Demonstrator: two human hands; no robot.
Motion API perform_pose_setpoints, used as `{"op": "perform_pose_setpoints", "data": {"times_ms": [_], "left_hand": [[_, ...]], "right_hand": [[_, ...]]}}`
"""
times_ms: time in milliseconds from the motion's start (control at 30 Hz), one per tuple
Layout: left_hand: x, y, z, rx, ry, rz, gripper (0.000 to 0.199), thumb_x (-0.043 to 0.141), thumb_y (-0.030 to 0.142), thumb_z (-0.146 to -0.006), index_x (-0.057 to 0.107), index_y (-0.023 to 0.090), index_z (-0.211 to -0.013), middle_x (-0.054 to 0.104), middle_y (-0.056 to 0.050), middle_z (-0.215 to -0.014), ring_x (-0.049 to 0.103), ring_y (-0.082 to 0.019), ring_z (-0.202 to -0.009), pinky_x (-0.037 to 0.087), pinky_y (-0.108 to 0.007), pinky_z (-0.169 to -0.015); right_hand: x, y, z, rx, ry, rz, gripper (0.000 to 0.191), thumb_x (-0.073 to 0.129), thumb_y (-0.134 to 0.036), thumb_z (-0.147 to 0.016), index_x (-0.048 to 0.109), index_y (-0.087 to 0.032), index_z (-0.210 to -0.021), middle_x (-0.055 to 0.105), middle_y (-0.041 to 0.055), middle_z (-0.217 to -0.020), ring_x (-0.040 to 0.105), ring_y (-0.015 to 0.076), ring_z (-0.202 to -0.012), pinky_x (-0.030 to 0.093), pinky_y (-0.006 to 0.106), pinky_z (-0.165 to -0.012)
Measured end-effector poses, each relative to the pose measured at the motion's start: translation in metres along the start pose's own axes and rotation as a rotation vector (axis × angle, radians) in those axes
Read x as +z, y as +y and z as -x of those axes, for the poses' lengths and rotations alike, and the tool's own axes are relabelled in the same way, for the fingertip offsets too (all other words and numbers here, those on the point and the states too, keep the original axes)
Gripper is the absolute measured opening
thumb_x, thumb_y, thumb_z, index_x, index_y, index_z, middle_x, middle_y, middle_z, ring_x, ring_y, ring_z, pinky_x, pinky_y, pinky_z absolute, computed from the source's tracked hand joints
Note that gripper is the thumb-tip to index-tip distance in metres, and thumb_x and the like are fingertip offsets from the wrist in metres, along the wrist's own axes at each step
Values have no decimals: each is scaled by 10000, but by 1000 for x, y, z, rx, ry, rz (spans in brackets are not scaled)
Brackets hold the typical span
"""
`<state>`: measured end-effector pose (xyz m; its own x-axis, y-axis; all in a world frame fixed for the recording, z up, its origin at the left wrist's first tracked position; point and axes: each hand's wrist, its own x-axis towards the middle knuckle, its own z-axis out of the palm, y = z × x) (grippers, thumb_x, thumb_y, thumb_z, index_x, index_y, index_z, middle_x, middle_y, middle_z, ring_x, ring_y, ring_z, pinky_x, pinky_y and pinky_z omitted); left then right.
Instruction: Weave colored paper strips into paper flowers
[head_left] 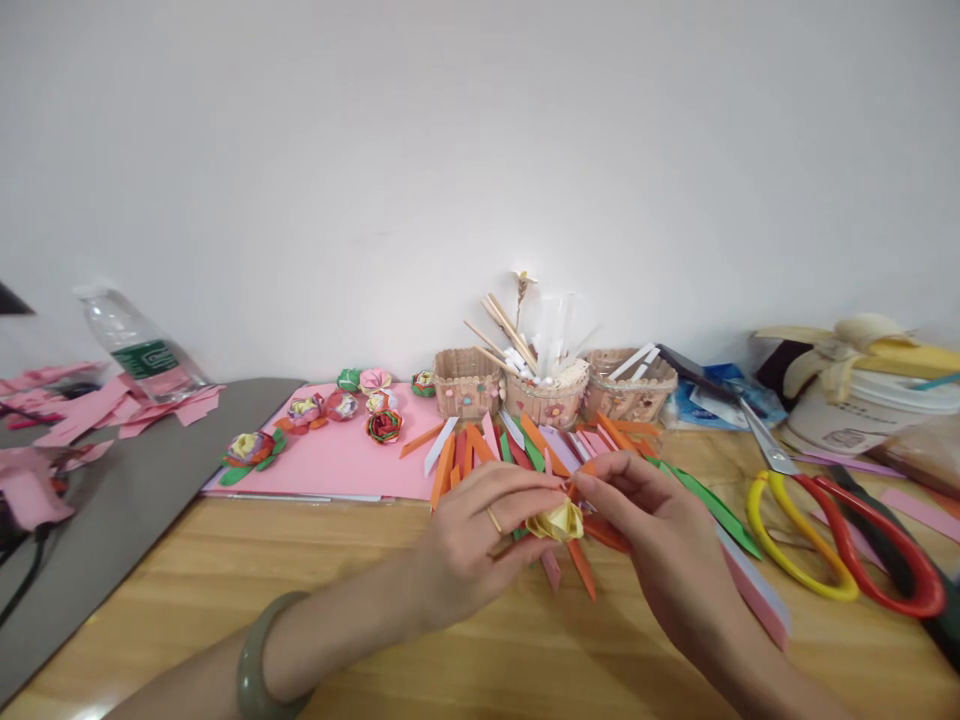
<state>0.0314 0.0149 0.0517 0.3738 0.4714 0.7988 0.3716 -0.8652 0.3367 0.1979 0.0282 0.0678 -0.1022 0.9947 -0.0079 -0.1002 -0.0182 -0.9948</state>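
Between my fingers is a small pale yellow paper flower (556, 521), held above the wooden table. My left hand (484, 515) is closed around its left side, thumb below and fingers above. My right hand (637, 515) pinches an orange folded paper strip (606, 532) against the flower's upper right. Part of that strip hangs below the right fingers. Behind and under both hands lie many folded paper strips (446, 470) in orange, green, lilac and pink, partly hidden by the hands.
Finished paper flowers (385, 426) sit on a pink sheet (330, 470) to the left. Three woven baskets (469, 385) stand against the wall. Scissors (817, 530) with yellow and red handles lie right, beside a white tub (840, 415). A plastic bottle (142, 345) leans far left.
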Motion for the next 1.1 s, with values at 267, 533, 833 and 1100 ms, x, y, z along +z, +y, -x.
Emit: {"op": "perform_pose_setpoints", "data": {"times_ms": [267, 533, 833, 1100], "left_hand": [[-2, -4, 2, -106, -7, 60, 379, 586, 109, -765, 499, 195, -1124, 619, -102, -1027, 577, -176, -956, 476, -328, -830], [0, 0, 0, -243, -55, 18, 669, 716, 334, -640, 414, 217, -1225, 540, -115, -1124, 511, -231, -1050, 446, -397, -894], [0, -4, 0, 51, 108, -142, 229, 601, 106, -755, 597, 125, -983, 631, -123, -932, 604, -166, -860, 530, -292, -719], [2, 1, -2, -130, 153, -26, 222, 640, 199, -731, 653, 123, -939, 669, -140, -947, 644, -185, -865, 548, -299, -743]], "right_hand": [[-2, 7, -4, -67, -151, -30, 132, 668, -305, -714, 651, -213, -806, 627, 13, -822, 591, 153, -764, 492, 255, -688], [-2, 12, -1, -690, -59, 352, 145, 604, -116, -747, 657, -244, -791, 599, 34, -851, 589, 162, -814, 525, 220, -599], [-2, 13, 0, -700, -27, 372, 132, 608, -114, -750, 649, -236, -777, 608, 19, -806, 607, 134, -760, 532, 178, -585], [-2, 12, -2, -558, -62, 291, 97, 646, -180, -724, 695, -252, -766, 636, 21, -806, 616, 153, -750, 526, 193, -554]]}}
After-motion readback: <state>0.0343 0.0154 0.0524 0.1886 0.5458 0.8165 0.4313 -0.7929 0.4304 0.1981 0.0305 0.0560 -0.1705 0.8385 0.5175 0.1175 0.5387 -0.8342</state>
